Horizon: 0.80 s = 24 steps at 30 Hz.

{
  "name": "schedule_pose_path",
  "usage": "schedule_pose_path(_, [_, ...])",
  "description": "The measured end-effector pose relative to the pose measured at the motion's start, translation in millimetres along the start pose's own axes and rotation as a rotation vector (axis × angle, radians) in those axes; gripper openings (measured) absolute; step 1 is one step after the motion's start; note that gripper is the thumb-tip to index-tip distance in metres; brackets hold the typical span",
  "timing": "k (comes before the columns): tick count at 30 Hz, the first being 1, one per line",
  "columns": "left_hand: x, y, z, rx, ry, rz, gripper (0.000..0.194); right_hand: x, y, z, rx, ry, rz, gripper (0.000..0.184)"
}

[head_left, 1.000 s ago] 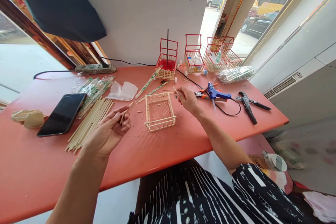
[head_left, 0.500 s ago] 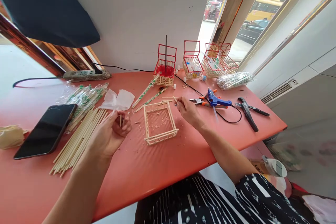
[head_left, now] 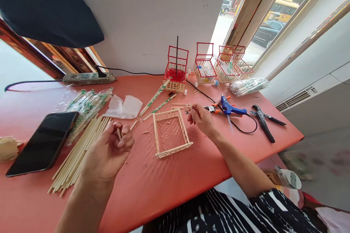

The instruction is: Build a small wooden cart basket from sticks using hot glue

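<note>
Stick frame (head_left: 175,150) sits on the table (head_left: 153,189), my left hand (head_left: 109,149) curled round a short stick (head_left: 119,134) left of it, my right hand (head_left: 202,120) pinching a thin piece (head_left: 190,106) just right, so near, I judge, that a careless sweep could shove it.

I'm looking into what seems a small craft corner: a blue glue gun (head_left: 231,108) and pale wooden sticks (head_left: 79,153) are sharing a red tabletop (head_left: 169,193) beside street-facing windows (head_left: 284,3).
</note>
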State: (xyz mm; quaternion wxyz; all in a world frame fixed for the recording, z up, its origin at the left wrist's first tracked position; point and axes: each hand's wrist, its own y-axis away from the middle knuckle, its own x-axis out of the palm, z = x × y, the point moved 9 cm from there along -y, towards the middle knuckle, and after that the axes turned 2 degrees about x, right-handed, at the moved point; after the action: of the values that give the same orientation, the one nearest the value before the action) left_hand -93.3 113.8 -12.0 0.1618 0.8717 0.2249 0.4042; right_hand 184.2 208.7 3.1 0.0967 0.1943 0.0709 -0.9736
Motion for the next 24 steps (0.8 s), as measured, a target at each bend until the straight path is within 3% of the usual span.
schedule_pose_path(8, [-6.8,-9,7,-0.039,0.009,0.018,0.026,-14,0,4,-0.043,0.199,-0.08,0.024])
schedule_pose_path(11, [-12.9,-15,6,0.021,-0.097,0.026,0.018,-13,1,4,-0.036,0.243,-0.073,0.025])
schedule_pose_path(15, [-11.4,-16,-7,0.256,-0.466,0.111,0.015,-10,3,3,-0.022,0.285,-0.041,0.024])
schedule_pose_path(18, [-2.2,-11,-12,0.467,-0.916,0.184,0.018,-9,3,3,-0.015,0.309,-0.02,0.023])
schedule_pose_path(21, [9.4,-4,-4,0.665,-1.335,0.26,0.02,-9,3,4,-0.012,0.339,-0.021,0.023])
schedule_pose_path(24, [17.3,-1,15,0.755,-1.527,0.377,0.023,-8,3,5,-0.027,0.366,-0.018,0.023])
